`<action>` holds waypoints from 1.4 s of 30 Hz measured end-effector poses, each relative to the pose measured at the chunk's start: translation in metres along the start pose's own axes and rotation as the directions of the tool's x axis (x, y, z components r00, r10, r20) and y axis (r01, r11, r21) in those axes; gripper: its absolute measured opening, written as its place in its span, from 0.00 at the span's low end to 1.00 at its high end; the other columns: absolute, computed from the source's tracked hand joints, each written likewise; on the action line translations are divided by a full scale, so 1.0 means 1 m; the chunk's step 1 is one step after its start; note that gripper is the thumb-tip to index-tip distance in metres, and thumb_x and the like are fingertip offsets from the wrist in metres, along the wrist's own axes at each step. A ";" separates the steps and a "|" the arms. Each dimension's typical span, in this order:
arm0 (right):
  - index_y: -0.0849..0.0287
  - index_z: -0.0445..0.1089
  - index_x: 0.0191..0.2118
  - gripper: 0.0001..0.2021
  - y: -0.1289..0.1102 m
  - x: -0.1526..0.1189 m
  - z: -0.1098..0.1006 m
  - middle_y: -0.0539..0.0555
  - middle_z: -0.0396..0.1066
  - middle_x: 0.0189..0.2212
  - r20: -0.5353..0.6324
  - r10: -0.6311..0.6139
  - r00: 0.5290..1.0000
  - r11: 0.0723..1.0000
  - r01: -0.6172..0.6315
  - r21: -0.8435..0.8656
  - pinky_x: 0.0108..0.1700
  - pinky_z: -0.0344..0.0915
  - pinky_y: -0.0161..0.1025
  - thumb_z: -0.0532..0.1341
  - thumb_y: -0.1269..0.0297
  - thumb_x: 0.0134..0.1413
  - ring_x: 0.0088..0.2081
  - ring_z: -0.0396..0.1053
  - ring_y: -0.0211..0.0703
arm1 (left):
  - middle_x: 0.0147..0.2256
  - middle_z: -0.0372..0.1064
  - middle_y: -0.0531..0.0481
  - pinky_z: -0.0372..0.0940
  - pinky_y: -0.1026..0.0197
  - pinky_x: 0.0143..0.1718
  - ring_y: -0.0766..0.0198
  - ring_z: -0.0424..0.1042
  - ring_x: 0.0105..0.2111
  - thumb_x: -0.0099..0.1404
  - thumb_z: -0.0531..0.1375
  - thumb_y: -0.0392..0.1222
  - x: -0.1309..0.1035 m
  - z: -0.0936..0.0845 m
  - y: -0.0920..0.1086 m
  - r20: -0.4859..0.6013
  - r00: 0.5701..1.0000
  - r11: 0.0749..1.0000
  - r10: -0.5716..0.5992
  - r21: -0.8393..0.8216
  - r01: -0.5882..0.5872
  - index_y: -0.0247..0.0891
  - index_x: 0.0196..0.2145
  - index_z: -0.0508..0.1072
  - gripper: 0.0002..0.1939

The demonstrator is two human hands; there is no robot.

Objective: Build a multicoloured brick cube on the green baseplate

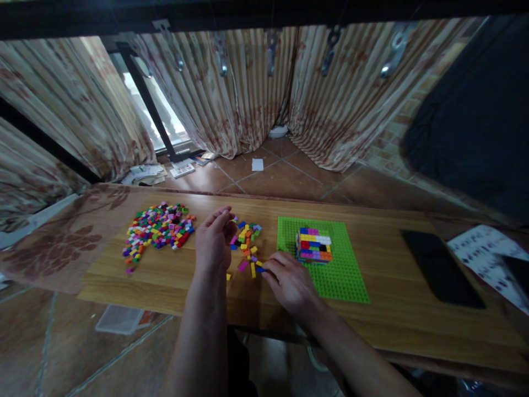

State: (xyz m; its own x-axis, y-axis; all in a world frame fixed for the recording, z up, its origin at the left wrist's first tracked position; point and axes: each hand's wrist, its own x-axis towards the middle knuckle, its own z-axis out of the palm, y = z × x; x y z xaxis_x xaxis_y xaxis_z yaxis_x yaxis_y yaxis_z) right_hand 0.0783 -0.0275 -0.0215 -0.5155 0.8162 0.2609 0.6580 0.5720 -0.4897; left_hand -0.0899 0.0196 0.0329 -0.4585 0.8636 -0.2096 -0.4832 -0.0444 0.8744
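My right hand (291, 281) is low over the table, thumb and fingers pinched on a blue toy building brick (260, 269) at the right edge of a small loose pile of bricks (247, 237). Left of that pile, my left hand (215, 237) is raised with its fingers curled together; whatever they may hold is hidden. On a green studded baseplate (347, 270) to the right stands a block-shaped build of multicoloured bricks (314, 245). Yellow, orange, blue and purple pieces lie between my hands.
A large heap of mixed bricks (159, 229) spreads over the left of the wooden table (165, 286). A dark flat tablet-like object (442, 267) and a printed sheet (487, 259) lie at the right. A clear plastic container (119, 320) is on the floor. Curtains (231, 99) hang beyond.
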 end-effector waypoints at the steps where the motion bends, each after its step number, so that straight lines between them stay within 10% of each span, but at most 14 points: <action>1: 0.57 0.72 0.36 0.05 0.000 -0.001 -0.001 0.54 0.71 0.35 -0.011 0.000 1.000 1.000 0.000 0.022 0.43 0.67 0.43 0.58 0.70 0.59 0.40 0.68 0.46 | 0.25 0.68 0.55 0.59 0.72 0.24 0.76 0.65 0.22 0.44 0.67 0.37 0.000 0.001 0.000 0.005 1.000 1.000 -0.020 -0.018 0.020 0.33 0.32 0.74 0.15; 14: 0.55 0.73 0.36 0.07 0.003 -0.010 -0.029 0.52 0.74 0.32 -0.155 0.050 0.987 0.977 -0.017 0.211 0.40 0.66 0.40 0.57 0.67 0.61 0.36 0.72 0.43 | 0.24 0.69 0.53 0.58 0.71 0.24 0.75 0.64 0.21 0.43 0.69 0.40 -0.011 0.014 -0.010 0.112 0.987 0.985 -0.111 0.147 0.094 0.32 0.32 0.75 0.17; 25: 0.53 0.75 0.38 0.06 0.049 -0.025 -0.080 0.53 0.74 0.39 -0.393 0.251 0.885 0.965 -0.198 0.171 0.44 0.68 0.44 0.60 0.62 0.59 0.41 0.72 0.45 | 0.24 0.70 0.52 0.60 0.67 0.27 0.70 0.65 0.24 0.48 0.67 0.48 -0.016 0.026 -0.036 0.296 0.953 0.918 -0.065 0.392 -0.059 0.33 0.29 0.76 0.15; 42: 0.53 0.75 0.34 0.04 0.060 -0.021 -0.071 0.53 0.68 0.39 -0.345 0.269 0.899 0.961 -0.228 0.156 0.45 0.67 0.46 0.62 0.63 0.55 0.41 0.69 0.46 | 0.34 0.74 0.45 0.65 0.62 0.33 0.64 0.71 0.31 0.58 0.61 0.43 -0.031 0.043 -0.071 0.505 0.850 0.688 -0.147 0.670 -0.279 0.31 0.42 0.75 0.16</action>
State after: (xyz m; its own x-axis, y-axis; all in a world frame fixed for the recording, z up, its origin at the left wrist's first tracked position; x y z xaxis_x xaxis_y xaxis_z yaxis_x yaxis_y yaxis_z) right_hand 0.1680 -0.0048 0.0025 -0.0971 0.9158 0.3898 0.6639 0.3514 -0.6601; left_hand -0.0094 0.0177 -0.0039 0.0580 0.9946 -0.0858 0.2951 0.0650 0.9532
